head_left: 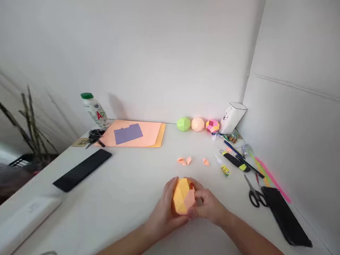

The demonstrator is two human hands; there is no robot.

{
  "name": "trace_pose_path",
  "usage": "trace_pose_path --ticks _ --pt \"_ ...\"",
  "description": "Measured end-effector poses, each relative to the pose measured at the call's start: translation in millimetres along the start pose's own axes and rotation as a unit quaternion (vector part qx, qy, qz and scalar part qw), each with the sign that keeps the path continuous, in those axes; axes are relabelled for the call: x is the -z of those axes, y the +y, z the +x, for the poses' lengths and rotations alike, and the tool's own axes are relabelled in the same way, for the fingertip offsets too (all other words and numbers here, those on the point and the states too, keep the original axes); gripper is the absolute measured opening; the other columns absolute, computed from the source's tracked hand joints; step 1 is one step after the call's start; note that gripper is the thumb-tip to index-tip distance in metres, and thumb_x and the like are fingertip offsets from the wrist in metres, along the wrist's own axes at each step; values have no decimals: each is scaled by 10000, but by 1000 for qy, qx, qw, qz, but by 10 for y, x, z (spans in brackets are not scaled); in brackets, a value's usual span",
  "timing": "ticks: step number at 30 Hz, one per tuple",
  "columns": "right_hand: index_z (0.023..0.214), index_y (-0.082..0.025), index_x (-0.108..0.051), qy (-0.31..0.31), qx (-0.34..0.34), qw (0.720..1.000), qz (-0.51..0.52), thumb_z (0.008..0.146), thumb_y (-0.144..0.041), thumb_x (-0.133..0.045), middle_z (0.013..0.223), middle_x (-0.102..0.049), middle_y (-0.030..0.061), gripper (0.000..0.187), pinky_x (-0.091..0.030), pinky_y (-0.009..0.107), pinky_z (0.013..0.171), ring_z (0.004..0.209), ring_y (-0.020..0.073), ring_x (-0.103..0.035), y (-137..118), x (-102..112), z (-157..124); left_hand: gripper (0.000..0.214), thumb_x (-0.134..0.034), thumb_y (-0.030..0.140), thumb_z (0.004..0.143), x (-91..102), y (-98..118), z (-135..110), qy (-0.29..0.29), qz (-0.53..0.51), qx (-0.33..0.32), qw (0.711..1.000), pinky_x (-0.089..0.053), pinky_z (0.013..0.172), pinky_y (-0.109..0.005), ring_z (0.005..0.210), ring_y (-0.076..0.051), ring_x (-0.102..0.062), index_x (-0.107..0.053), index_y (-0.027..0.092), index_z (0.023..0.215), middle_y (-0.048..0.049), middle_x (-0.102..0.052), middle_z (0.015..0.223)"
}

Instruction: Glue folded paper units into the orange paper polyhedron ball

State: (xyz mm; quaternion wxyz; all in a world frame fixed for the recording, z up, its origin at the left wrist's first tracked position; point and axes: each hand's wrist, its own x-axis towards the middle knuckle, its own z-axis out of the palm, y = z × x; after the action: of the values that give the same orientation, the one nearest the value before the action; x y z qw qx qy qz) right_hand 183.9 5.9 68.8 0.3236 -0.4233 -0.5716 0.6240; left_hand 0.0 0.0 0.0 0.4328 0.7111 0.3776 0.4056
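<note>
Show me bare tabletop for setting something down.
Widest: white tabletop between the black rectangular slab and the left hand. Smaller: between the three colourful faceted paper balls and the folded peach paper pieces. Crowded: right side, with black-handled metal scissors and yellow-black utility knife.

A pale wall (170, 53) is filling the upper frame, meeting a side wall (294, 131) at upper right; a white table (124, 177) is spreading below, faint shadows (57, 109) are streaking middle left
</note>
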Motion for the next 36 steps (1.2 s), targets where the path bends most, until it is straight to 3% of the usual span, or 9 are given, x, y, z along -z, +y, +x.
trace_pose_path --ticks 4,8,11,15,19,22,26,31,36 --pt "708 -186 -714 7 -14 1000 -26 626 -519 -805 1507 -314 67 355 -253 403 1130 1429 299 -175 39 13 -41 884 -683 155 706 15 58 -4 5 -4 -2 1000 -433 1023 -504 1312 -351 -380 -180 250 1427 -162 -314 1422" --pt "773 -200 -704 31 -43 998 -40 711 -510 -755 1554 -251 54 321 -199 435 1149 1456 279 -100 59 36 -77 921 -676 121 701 30 62 -12 -16 28 -12 999 -406 1042 -542 1338 -361 -342 -148 288 1436 -148 -296 1445" --pt "733 -201 -701 37 -40 998 -11 727 -499 -748 1551 -266 42 302 -256 436 1121 1436 291 -172 55 43 -77 948 -689 122 704 41 55 -21 -30 28 -4 999 -338 1080 -582 1369 -372 -286 -125 306 1443 -145 -262 1466" --pt "778 -190 -714 62 -36 991 114 791 -493 -691 1464 -417 66 304 -373 427 1029 1276 297 -440 52 53 -24 1030 -740 211 711 49 63 -29 -57 -69 69 994 -294 1118 -562 1398 -378 -244 -48 273 1472 -159 -177 1522" --pt "917 -177 -717 87 -41 964 246 860 -502 -602 1118 -671 87 350 -434 391 945 1100 261 -563 82 67 40 1040 -720 381 778 74 117 28 -59 -199 176 962 -286 1139 -522 1417 -358 -250 17 238 1497 -167 -190 1553" --pt "987 -178 -715 78 -55 953 287 889 -465 -575 1056 -688 87 334 -455 378 902 1037 245 -587 102 65 55 806 -600 461 870 128 197 120 -51 -303 193 932 -344 1117 -477 1394 -332 -322 -144 231 1494 -147 -327 1516" --pt "983 -172 -723 71 -69 948 302 902 -411 -582 1037 -692 90 289 -459 365 900 985 224 -607 119 63 44 591 -578 446 894 197 275 199 -31 -335 210 918 -336 1123 -464 1384 -319 -340 -373 259 1416 -89 -392 1496" --pt "1019 -180 -709 67 -68 945 313 916 -419 -555 1061 -681 92 302 -457 375 901 990 224 -599 167 75 44 470 -457 448 954 200 284 218 -28 -433 235 870 -360 1089 -477 1301 -315 -449 -456 231 1370 -96 -458 1448" --pt "846 -210 -695 92 -23 970 224 904 -450 -567 971 -682 56 278 -441 366 920 946 206 -595 190 68 41 544 -313 541 963 210 281 243 -52 -505 285 813 -432 987 -492 1140 -323 -569 -529 182 1312 -133 -502 1387"
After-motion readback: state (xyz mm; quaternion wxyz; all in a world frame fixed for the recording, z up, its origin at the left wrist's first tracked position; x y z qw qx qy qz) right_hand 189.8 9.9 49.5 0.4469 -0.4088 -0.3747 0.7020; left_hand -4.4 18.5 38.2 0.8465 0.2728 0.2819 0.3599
